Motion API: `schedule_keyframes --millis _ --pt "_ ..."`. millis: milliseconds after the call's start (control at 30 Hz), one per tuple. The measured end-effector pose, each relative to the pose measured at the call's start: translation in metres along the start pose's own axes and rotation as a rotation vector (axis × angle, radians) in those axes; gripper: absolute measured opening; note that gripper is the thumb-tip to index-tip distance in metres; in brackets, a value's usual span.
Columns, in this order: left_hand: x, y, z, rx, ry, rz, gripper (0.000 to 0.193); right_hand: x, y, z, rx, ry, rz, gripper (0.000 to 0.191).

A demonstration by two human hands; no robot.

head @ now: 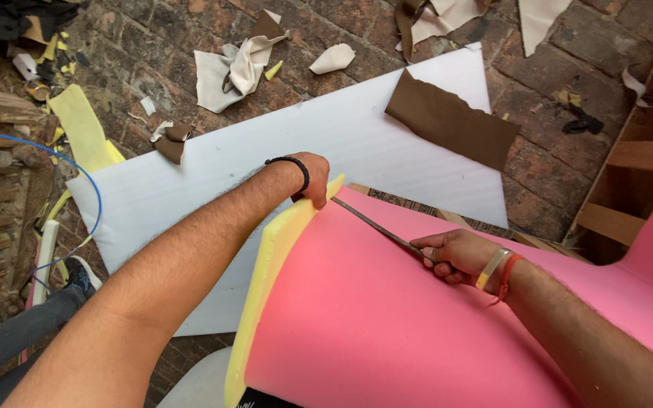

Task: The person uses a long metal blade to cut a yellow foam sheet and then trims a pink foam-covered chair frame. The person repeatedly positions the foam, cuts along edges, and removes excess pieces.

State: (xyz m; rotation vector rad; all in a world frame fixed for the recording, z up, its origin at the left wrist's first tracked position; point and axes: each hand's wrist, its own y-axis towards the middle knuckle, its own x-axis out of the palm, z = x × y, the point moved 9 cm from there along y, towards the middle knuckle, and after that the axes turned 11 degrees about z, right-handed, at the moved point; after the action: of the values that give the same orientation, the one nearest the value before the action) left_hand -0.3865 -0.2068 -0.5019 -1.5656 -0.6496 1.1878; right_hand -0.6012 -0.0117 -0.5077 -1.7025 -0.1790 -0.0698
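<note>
A person's left hand (pixel 313 175) clamps the upper edge of the yellow foam (pixel 270 264) under the pink foam (pixel 387 317), while the right hand (pixel 456 255) closes around a long blade (pixel 376 227) lying across the pink sheet, above a white sheet (pixel 281 159) on the brick floor (pixel 561 174)

Beyond the fingers of the left hand (pixel 313 175) lies a bare stretch of flat white foam sheet (pixel 266 159), open for passing. A torn brown leather piece (pixel 451 126) blocks its far right part. Between both hands the thin metal blade (pixel 376 224) crosses the pink foam slab (pixel 387 317) (its yellow foam edge (pixel 270 261) curls under the left fingers). A wooden frame (pixel 636 174) closes the space right of the right hand (pixel 455 255).
</note>
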Motion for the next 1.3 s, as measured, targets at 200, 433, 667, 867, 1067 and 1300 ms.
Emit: schedule_keyframes --millis 200,433,667,867,1067,1300 --pt "0.002 0.004 -0.003 0.001 0.003 0.036 0.029 0.024 0.012 -0.034 -0.046 -0.084 -0.014 0.047" --pt "0.008 0.009 -0.011 0.005 -0.173 0.053 0.029 0.003 -0.015 -0.011 -0.026 -0.039 0.013 0.049" --pt "0.007 0.007 -0.012 -0.016 -0.134 0.073 0.026 0.026 0.000 -0.033 -0.050 -0.117 0.023 0.042" --pt "0.006 0.007 -0.010 0.033 -0.139 0.115 0.031 -0.001 -0.017 -0.005 -0.035 -0.114 -0.015 0.047" --pt "0.006 0.008 -0.013 0.006 -0.117 0.133 0.030 0.024 -0.008 -0.032 -0.041 -0.124 -0.007 0.044" --pt "0.003 0.008 -0.012 0.041 -0.112 0.184 0.028 -0.001 -0.035 -0.010 -0.036 -0.221 0.036 0.047"
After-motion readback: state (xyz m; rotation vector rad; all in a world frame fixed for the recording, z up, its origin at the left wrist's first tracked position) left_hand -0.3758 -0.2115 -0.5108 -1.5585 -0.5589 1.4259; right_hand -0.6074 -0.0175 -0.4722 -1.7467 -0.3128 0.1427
